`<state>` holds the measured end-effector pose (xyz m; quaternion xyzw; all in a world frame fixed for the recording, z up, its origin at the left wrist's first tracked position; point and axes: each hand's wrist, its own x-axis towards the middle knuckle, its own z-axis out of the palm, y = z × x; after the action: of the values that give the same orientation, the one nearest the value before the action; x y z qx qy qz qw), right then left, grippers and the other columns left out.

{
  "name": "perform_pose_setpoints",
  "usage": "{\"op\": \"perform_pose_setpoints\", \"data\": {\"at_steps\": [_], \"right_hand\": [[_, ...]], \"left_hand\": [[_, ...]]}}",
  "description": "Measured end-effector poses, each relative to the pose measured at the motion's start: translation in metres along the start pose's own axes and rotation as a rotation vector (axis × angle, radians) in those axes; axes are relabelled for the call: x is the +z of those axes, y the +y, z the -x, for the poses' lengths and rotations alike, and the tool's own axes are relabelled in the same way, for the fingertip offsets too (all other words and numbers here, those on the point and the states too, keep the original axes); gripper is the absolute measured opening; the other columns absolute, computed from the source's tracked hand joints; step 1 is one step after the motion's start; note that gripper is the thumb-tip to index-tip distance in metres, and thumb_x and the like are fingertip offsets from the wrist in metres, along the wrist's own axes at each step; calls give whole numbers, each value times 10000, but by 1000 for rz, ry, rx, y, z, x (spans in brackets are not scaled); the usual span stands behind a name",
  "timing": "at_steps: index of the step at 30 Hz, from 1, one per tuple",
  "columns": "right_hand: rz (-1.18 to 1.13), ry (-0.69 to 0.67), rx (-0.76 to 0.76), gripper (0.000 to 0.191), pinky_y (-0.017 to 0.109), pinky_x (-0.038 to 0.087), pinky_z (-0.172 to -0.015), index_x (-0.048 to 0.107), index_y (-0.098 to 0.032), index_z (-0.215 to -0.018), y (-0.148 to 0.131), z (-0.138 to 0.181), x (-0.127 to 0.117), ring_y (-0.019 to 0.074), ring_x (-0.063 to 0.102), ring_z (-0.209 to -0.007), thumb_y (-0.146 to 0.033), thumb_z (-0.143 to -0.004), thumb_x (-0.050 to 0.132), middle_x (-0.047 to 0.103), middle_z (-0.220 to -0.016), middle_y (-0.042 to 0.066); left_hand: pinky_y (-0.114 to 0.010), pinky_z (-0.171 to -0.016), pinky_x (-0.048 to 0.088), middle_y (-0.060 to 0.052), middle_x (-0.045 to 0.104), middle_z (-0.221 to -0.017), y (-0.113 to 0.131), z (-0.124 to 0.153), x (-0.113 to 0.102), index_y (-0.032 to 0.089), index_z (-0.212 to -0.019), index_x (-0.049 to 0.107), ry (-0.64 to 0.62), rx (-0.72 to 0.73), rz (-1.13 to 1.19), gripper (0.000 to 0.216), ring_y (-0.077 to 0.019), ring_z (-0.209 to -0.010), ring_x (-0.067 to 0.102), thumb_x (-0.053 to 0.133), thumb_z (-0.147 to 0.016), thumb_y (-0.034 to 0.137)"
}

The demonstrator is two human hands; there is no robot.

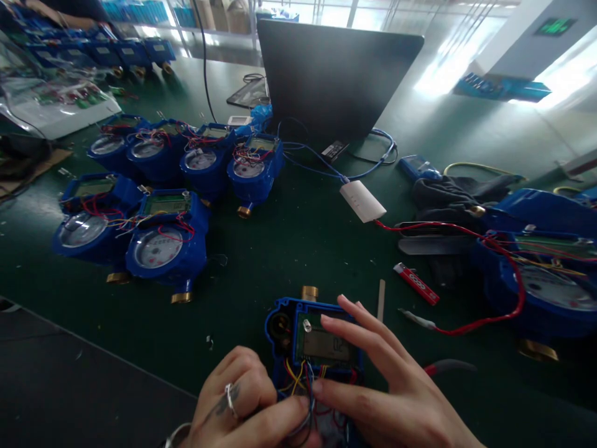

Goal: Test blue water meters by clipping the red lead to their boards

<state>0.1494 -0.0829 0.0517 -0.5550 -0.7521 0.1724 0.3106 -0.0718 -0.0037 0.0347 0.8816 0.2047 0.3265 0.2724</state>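
Observation:
In front of me a blue water meter [276,311] with a brass threaded fitting [310,293] lies with its housing uncovered. Its circuit board carries a grey display [325,344] and a small clear LED [306,325]. Thin yellow, red and blue wires [298,378] run from the board toward the dial, mostly covered by my hands. My left hand [245,398], with a ring, is closed, its thumb and finger pinching the wires. My right hand [387,373] has its fingers stretched apart over the display's right side; its thumb tip touches near the same wires.
Several blue meters [156,249] stand at left. Another meter [555,286] is at right, near a red cable [517,280], a red lighter [416,284] and a red-and-grey tool handle [450,367]. Behind are a white box [362,201] and a laptop [336,81]. A person's arm [69,22] shows far left.

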Motion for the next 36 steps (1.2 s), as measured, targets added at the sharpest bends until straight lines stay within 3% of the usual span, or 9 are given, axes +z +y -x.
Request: {"op": "perform_pose_setpoints", "data": {"at_steps": [13,17,20,24,30,36], "right_hand": [[-7,12,20,295,565,430,-1092,689,-295,-1140,-1,11,0,306,351,-1444,-119,-934,573,537,-1433,95],[-13,52,42,303,523,457,-1082,663,-258,-1155,-4,6,4,310,404,-1414,-102,-909,577,574,-1404,108],[-23,109,61,294,471,494,-1058,609,-187,-1188,-5,4,9,316,473,-1367,-210,-896,638,597,-1372,159],[25,121,201,497,400,504,-1057,483,-167,-1335,-4,1,12,279,494,-1353,-247,-874,650,514,-1452,170],[52,60,241,624,339,499,-1067,424,-162,-1414,-2,-6,11,223,563,-1286,-124,-807,563,577,-1393,117],[71,190,172,587,430,552,-1016,495,-169,-1361,-4,-7,13,279,646,-1186,-109,-783,577,662,-1292,123]], "left_hand": [[-256,-520,465,43,564,-550,0,4,6,214,-934,677,60,20,-36,86,-117,-493,497,594,-956,223],[-279,-532,480,18,592,-569,0,0,-2,200,-954,665,39,0,10,190,-137,-507,542,538,-986,338],[-251,-525,486,10,656,-627,1,-7,-8,201,-968,651,38,-165,37,157,-129,-513,593,504,-990,250],[-201,-483,463,61,660,-600,3,-14,-12,227,-877,654,-73,-348,46,38,-102,-481,605,664,-868,192],[-215,-485,448,75,597,-548,4,-22,-13,215,-851,651,-135,-307,-6,115,-100,-464,570,681,-791,121],[-222,-479,430,39,595,-597,3,-26,-15,224,-801,669,-137,-267,-72,114,-121,-526,575,649,-799,112]]}}
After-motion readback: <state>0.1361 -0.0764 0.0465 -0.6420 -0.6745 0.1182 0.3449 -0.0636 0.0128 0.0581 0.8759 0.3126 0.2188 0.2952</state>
